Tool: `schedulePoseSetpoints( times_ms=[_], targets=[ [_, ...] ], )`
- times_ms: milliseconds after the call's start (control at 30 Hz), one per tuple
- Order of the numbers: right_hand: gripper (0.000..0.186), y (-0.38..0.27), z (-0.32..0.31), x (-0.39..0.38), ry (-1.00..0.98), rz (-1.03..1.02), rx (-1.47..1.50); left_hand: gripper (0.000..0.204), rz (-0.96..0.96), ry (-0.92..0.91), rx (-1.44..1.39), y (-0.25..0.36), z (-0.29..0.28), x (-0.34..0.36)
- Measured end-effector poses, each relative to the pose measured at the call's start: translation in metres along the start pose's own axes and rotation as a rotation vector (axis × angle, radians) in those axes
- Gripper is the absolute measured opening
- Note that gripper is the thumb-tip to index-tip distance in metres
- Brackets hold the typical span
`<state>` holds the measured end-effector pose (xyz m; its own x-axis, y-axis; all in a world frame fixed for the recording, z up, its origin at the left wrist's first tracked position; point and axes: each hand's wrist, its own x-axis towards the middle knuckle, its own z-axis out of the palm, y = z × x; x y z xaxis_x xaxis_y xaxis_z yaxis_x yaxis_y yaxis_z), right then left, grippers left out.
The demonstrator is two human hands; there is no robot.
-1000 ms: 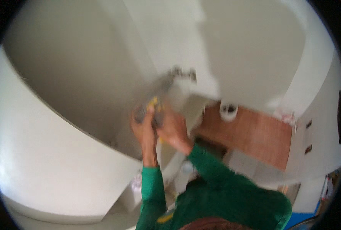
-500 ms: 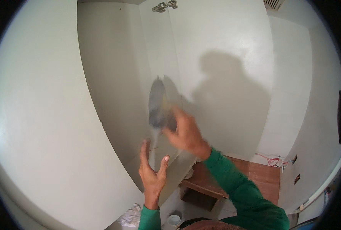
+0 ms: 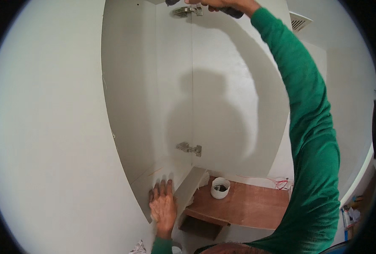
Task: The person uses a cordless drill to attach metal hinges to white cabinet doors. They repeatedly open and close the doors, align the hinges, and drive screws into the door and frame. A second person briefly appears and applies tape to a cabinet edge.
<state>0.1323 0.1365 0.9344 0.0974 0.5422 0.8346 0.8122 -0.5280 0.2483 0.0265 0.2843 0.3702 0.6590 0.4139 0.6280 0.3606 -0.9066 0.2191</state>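
Observation:
My right hand [image 3: 234, 4] is raised to the top edge of the view. Its fingers are closed round a dark power drill [image 3: 232, 12], mostly cut off by the frame. Just beside that hand is the upper metal hinge [image 3: 187, 12], joining the white cabinet door [image 3: 226, 110] to the cabinet side. A second metal hinge [image 3: 190, 149] sits lower on the same joint. Low in the cabinet, my left hand [image 3: 162, 208] lies flat with its fingers stretched out, resting on the white cabinet bottom [image 3: 147, 180] and holding nothing.
A large white panel [image 3: 48, 127] fills the left side. Beyond the open door's lower edge, a white tub [image 3: 220, 188] stands on a brown wooden board [image 3: 255, 203]. Red wires [image 3: 283, 184] come out near the right wall. A vent [image 3: 300, 21] is at the upper right.
My right hand has risen from mid-cabinet to the upper hinge with the drill. My left hand has dropped onto the cabinet bottom. The lower hinge and the tub now show.

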Motion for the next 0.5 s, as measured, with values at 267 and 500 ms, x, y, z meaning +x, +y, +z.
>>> schedulePoseSetpoints(
  times_ms=[267, 500],
  targets=[
    [0.028, -0.023, 0.0, 0.045, -0.013, 0.024, -0.175, 0.062, -0.018, -0.082, 0.14, -0.016, 0.005, -0.002],
    [0.035, -0.017, -0.011, -0.003, 0.08, 0.165, 0.003, 0.056, 0.07, 0.043, 0.117, -0.016, -0.001, 0.001]
  ],
)
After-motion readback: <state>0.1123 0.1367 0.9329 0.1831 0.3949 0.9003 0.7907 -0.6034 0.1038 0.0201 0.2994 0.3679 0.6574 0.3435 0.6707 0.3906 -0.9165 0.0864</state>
